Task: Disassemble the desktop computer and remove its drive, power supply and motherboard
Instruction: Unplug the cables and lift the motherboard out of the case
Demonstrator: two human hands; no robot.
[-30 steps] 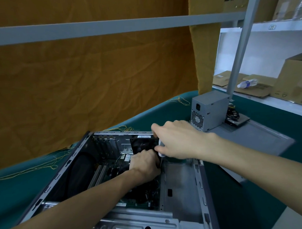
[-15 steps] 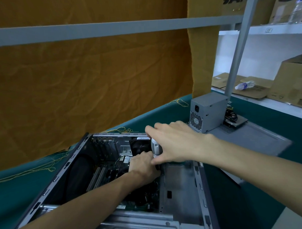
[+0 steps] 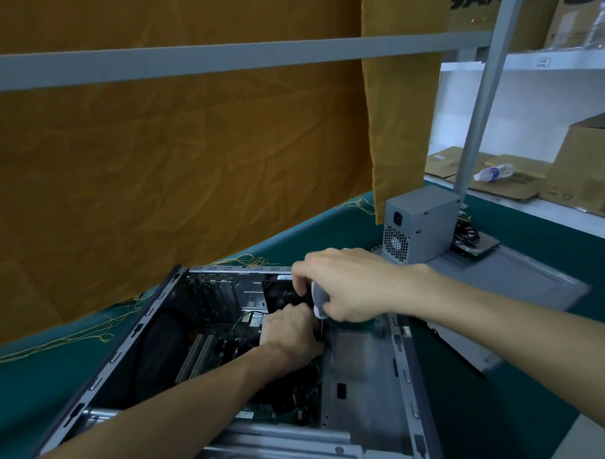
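Note:
The open desktop case lies on its side on the green table. Its motherboard shows inside, partly hidden by my arms. My right hand grips the grey-white handle of a screwdriver held upright over the case's far end. My left hand is curled around the screwdriver's shaft low inside the case, beside a black fan. The grey power supply stands outside the case on the removed side panel, with a drive and cables behind it.
An orange cloth hangs behind the table under a grey rail. A slanted grey post rises at right. Shelves at right carry cardboard boxes and a plastic bottle. Yellow threads lie on the green tablecloth.
My right hand has shifted its hold on the screwdriver handle, its fingers now curled more over the top. The left hand stays low on the shaft. The camera view moved slightly.

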